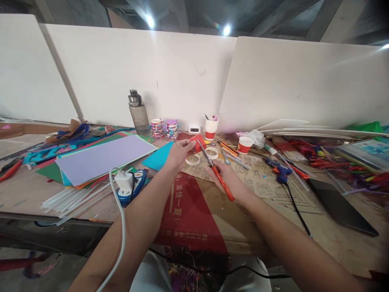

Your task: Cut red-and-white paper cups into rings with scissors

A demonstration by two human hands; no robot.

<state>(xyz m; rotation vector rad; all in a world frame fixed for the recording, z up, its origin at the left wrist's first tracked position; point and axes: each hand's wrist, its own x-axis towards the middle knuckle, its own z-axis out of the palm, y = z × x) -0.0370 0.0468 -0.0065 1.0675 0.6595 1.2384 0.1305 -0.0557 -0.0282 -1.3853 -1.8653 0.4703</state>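
My left hand (181, 152) pinches a small piece of red paper (199, 142) above the table's middle. My right hand (230, 181) grips scissors (223, 184) with orange-red handles; their blades point up and left, the tips at the red paper. Whether the blades are cutting into it I cannot tell. Two pale rings (192, 159) lie just beneath and beside the hands on printed brown cardboard (258, 174). A blue sheet (158, 156) is close to my left wrist.
Coloured sheets (106, 156), clear glue sticks (73, 198) and a power strip (133, 190) with a white cable lie left. At the back stand a bottle (139, 115), decorated cups (157, 129) and paper cups (244, 145). Right are a glue gun (281, 172) and a dark tablet-like slab (342, 207).
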